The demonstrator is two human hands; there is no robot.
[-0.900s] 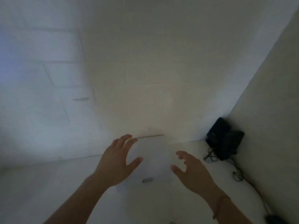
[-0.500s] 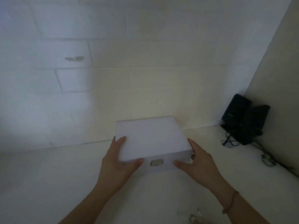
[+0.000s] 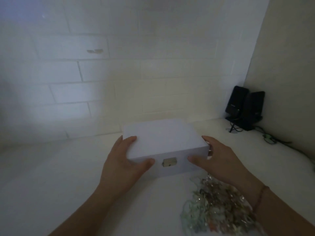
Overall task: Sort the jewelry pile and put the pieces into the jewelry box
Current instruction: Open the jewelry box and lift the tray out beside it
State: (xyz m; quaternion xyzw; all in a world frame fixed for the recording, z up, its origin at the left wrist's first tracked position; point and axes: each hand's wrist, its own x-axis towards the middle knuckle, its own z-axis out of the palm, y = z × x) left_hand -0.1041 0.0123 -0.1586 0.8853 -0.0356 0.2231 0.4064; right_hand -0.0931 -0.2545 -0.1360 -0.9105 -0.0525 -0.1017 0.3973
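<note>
Hands, left hand (image 3: 122, 160) and right hand (image 3: 216, 159), grip closed jewelry box (image 3: 162, 138) by its sides, fingers curled round corners, likely steadying it for opening; jewelry pile (image 3: 216, 206) lies just beside it.

Both hands (image 3: 122, 160) (image 3: 219, 159) grip the closed jewelry box (image 3: 163, 142).

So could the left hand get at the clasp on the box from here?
Probably yes: the left hand grips the box corner, its thumb just beside the clasp, nothing between them.
</note>
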